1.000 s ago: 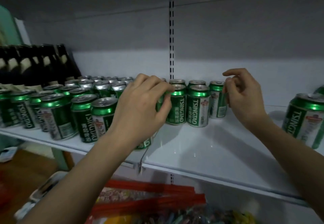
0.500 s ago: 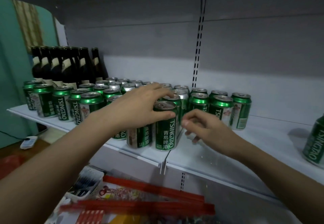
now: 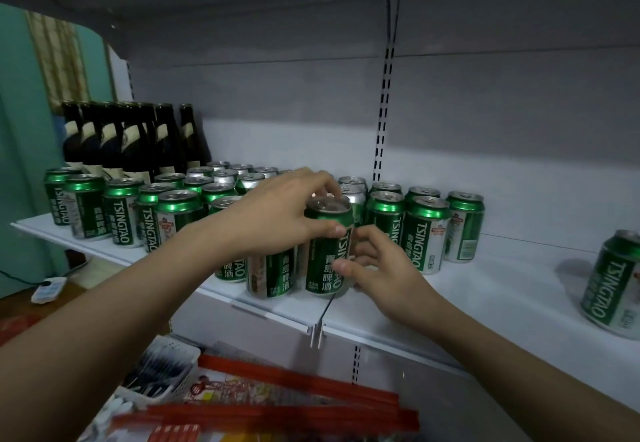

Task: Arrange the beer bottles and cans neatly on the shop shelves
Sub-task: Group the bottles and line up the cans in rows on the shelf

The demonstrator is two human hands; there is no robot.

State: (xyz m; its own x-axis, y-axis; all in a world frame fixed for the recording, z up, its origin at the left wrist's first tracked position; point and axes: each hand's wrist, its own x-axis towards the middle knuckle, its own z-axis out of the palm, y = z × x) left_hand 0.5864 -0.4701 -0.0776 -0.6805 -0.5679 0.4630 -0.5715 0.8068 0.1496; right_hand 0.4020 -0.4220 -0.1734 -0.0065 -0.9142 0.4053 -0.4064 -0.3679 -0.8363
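At the 9 o'clock end of the white shelf (image 3: 485, 289), dark beer bottles (image 3: 138, 140) with cream neck labels stand upright at the back. In front of them is a block of upright green cans (image 3: 121, 215), each reading "TSINGTAO" down its side.

Near centre, the left hand (image 3: 277, 218) comes in from 8 o'clock and grips the rim of 1 front-row Tsingtao can (image 3: 327, 254), fingers over the lid and thumb on the near side. This can stands upright at the shelf's front edge, its long axis vertical, printed with "TSINGTAO" and Chinese characters. The right hand (image 3: 377, 268) comes from 4 o'clock and pinches the same can low on its 3 o'clock side, fingers curled round the back. Both hands are on it, the left higher; the coming move looks like a turn or nudge to square it with its row.

Further toward 3 o'clock are more upright cans (image 3: 426, 234), then bare shelf, then a lone Tsingtao can (image 3: 613, 279) well apart.
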